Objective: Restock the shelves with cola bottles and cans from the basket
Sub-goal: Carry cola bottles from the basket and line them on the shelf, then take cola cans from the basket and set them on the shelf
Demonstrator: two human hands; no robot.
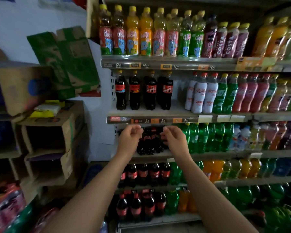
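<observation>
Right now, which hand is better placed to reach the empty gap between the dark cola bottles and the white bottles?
Probably the right. The right hand sits almost directly below the gap, while the left hand is under the cola bottles. Both hands look empty.

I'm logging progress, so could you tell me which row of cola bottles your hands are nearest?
The dark cola bottles just under the 3.5 price strip, framed between the left hand and right hand; the yellow-capped cola row sits a shelf higher.
</observation>
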